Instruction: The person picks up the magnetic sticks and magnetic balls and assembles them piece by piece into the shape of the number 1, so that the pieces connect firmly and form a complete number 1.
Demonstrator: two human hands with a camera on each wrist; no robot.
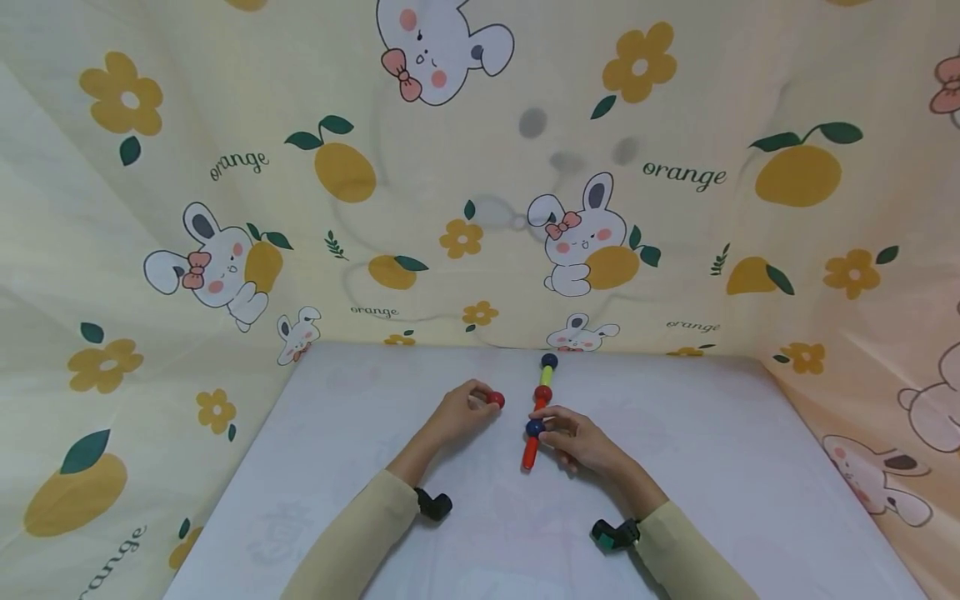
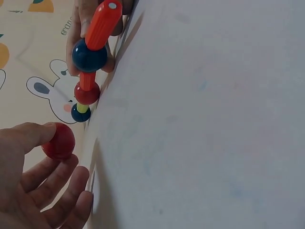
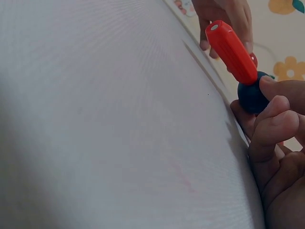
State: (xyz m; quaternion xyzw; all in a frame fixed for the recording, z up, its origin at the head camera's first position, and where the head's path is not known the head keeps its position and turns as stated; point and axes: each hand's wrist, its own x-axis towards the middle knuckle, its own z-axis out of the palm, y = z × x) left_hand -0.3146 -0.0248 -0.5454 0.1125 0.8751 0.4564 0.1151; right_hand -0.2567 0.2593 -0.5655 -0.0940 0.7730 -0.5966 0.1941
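Note:
My left hand point(image 1: 461, 412) pinches a loose red ball point(image 2: 60, 141) between thumb and fingertips, a little left of a chain of balls and rods. My right hand point(image 1: 581, 437) grips the nearer blue ball point(image 1: 535, 427) of that chain between thumb and fingers. From this ball a red rod point(image 1: 530, 454) sticks out toward me, its end with a pale dot facing the wrist cameras. Beyond it, a second red rod point(image 2: 87, 81) leads to a red ball point(image 1: 543, 393), then a yellow-green rod point(image 1: 547, 376) and a far blue ball point(image 1: 550, 361).
The white table point(image 1: 360, 533) reaches back to a cream curtain point(image 1: 420, 175) printed with rabbits, oranges and flowers, which also hangs along both sides. Black wrist cameras point(image 1: 433, 505) are strapped on both wrists, just past the sleeves.

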